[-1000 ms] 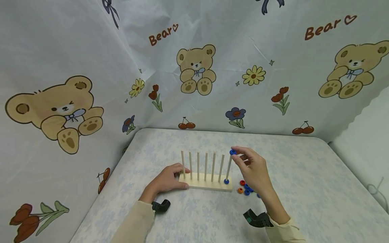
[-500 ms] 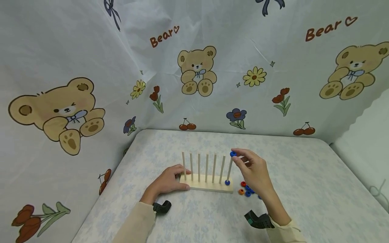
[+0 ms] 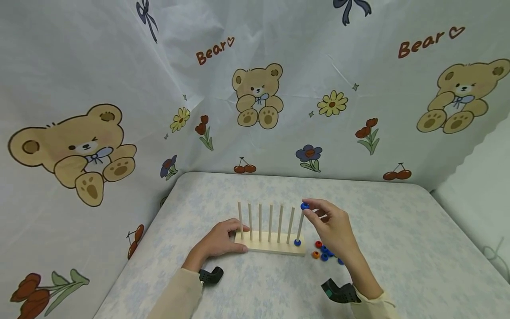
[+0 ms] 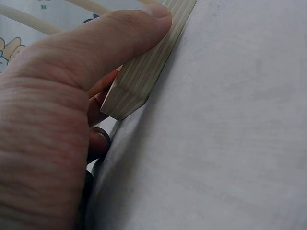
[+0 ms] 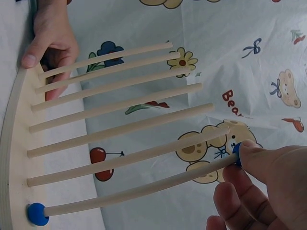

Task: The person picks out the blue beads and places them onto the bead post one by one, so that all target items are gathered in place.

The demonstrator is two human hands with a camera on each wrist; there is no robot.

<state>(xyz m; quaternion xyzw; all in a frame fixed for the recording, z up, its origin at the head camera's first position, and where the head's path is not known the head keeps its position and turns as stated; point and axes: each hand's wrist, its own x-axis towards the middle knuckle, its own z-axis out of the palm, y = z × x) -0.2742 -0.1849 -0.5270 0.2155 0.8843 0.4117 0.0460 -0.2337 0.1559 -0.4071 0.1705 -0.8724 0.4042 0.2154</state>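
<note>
A pale wooden rack (image 3: 271, 245) with a row of several upright pegs stands on the table. My left hand (image 3: 219, 238) grips its left end, thumb along the front edge and fingers behind; the left wrist view shows the thumb (image 4: 139, 28) lying on the wood. At the rightmost peg (image 5: 144, 190), my right hand (image 3: 330, 221) pinches a blue bead (image 3: 304, 206) between thumb and finger, right at the peg's tip. Another blue bead (image 5: 38, 214) sits at the bottom of that same peg. The other pegs carry no beads.
Loose blue beads (image 3: 324, 257) lie right of the rack, beneath the right forearm, with a red bead (image 3: 318, 244) and an orange bead (image 3: 316, 254). A bear-printed cloth (image 3: 287, 146) hangs behind the table (image 3: 255, 292).
The whole head view has shifted slightly. The right hand keeps its pinch on the blue bead at the peg's tip, barely lower than before. The left hand stays on the rack.
</note>
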